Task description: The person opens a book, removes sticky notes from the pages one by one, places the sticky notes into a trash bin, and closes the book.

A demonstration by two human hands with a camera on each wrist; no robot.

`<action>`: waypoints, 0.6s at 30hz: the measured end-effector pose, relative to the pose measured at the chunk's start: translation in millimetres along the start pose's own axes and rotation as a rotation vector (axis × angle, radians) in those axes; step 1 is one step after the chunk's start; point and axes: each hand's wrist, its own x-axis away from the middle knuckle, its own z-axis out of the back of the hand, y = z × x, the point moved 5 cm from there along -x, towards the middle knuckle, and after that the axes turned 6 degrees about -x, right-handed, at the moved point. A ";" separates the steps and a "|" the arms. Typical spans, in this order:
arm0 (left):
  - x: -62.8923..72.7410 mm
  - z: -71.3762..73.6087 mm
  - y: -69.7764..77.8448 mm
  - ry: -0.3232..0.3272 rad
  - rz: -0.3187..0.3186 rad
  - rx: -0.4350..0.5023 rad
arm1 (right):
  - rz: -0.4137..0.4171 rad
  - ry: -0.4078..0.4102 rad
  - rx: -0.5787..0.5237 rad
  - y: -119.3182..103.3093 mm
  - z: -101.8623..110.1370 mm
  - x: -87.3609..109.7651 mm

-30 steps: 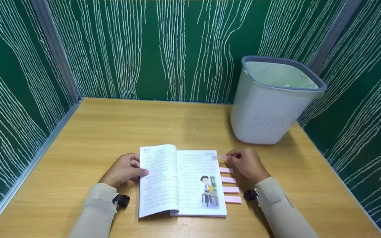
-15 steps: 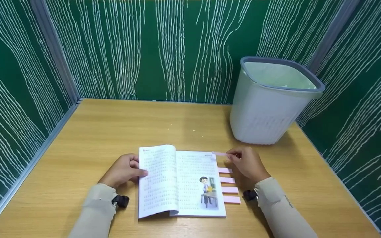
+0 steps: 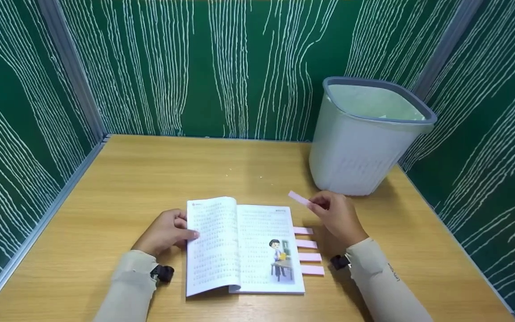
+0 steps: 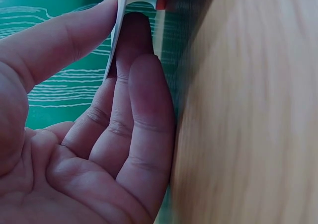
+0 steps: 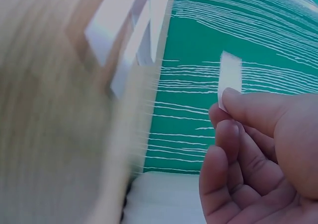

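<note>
The slip is a short, narrow, pale pink strip, flat and square-ended, looking nearly white close up; the right hand has its near end pinched firmly between thumb and finger, the other fingers curling beneath. It slants up and away, clear of the book, just beyond the page's far right corner. The book lies open towards the tabletop's near edge, between its left and right edges, its right page bearing a printed figure at a desk. Four pink tabs jut from its right side in a row. The left hand grips the raised left pages, thumb in front, fingers behind. A whitish bin, rimmed blue-grey, stands by the far right corner.
</note>
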 end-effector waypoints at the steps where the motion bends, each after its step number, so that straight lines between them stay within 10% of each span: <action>1: 0.5 0.3 0.6 0.002 0.001 -0.002 | -0.004 0.006 0.006 -1.9 1.8 -0.2; 18: 1.1 -1.2 1.1 -0.005 -0.004 -0.001 | 0.106 0.113 0.088 -44.9 54.7 -11.6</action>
